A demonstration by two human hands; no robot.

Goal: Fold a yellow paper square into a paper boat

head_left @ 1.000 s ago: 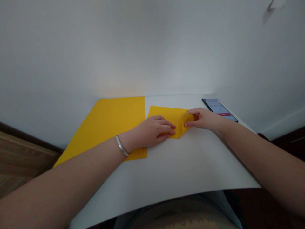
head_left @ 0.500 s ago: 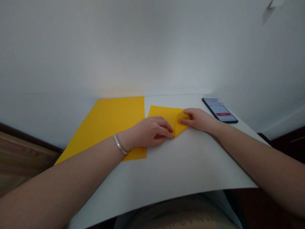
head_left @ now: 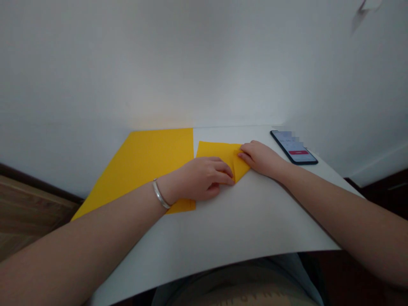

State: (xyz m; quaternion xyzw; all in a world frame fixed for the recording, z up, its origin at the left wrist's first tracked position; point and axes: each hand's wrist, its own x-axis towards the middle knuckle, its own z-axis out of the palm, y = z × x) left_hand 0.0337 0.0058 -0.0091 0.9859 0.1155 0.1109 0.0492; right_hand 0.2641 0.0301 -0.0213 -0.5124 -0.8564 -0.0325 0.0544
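A small sheet of yellow paper (head_left: 214, 148) lies on the white table with its right-hand corner folded over into a pointed flap (head_left: 240, 168). My left hand (head_left: 207, 176), a silver bangle on its wrist, has its fingers curled together at the paper's near edge, fingertips touching the lower end of the crease. At the right side of the sheet, my right hand (head_left: 259, 157) is closed on the folded corner, thumb and fingers near the top of the flap. Part of the paper is hidden under both hands.
Larger yellow paper (head_left: 149, 157) covers the table's left side, partly beneath my left forearm. A phone (head_left: 295, 146) with a lit screen lies at the back right. The white table (head_left: 255, 225) meets a pale wall (head_left: 204, 63) behind; its front edge runs close to my body.
My right hand has shifted slightly left and its fingers have closed further over the folded corner. The flap's edge has moved a little left. My left hand stays almost in place.
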